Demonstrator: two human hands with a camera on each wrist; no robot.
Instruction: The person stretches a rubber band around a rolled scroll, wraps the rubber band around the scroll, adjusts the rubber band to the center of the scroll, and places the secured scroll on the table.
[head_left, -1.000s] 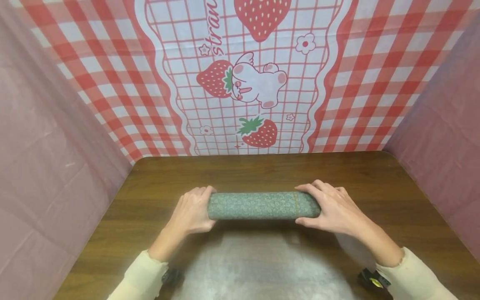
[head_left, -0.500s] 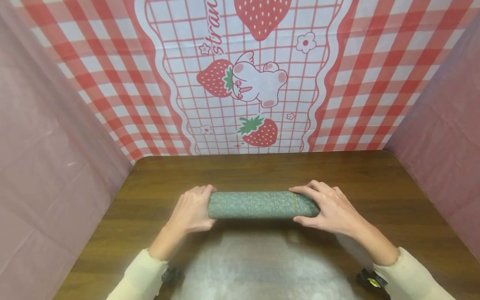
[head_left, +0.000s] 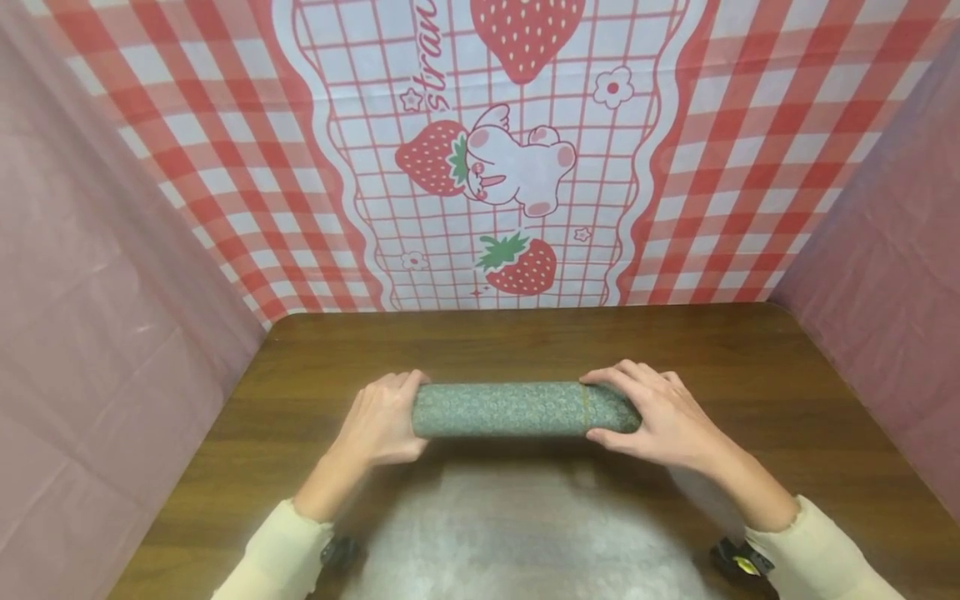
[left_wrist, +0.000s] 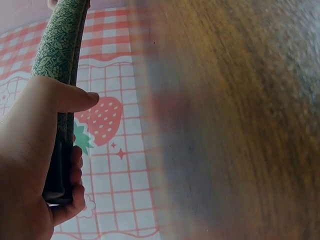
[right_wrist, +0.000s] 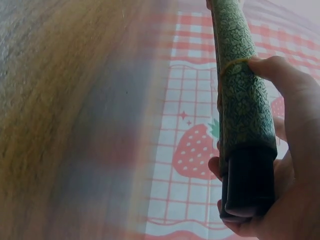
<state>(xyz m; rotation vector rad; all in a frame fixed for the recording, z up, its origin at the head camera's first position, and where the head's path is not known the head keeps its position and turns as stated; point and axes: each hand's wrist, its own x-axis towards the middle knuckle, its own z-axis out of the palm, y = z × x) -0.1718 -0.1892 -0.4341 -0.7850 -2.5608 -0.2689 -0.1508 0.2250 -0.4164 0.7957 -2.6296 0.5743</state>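
Note:
A green leaf-patterned scroll, rolled up, is held level above the table between both hands. My left hand grips its left end; in the left wrist view the thumb lies over the roll and the fingers curl beneath a black end piece. At the other end, my right hand grips the roll with thumb and fingers on opposite sides. A thin yellow band circles the scroll there, and the right thumb touches it. Two black end pieces sit side by side near the right palm.
The dark wooden table has a shiny, light-reflecting area toward the front. A red-and-white strawberry cloth hangs behind it. Pinkish curtains enclose both sides. Black wrist devices show below the cream sleeves.
The right hand has shifted slightly left along the scroll, its fingertips now at the yellow band. The scroll itself has moved a little left. The left hand keeps its grip.

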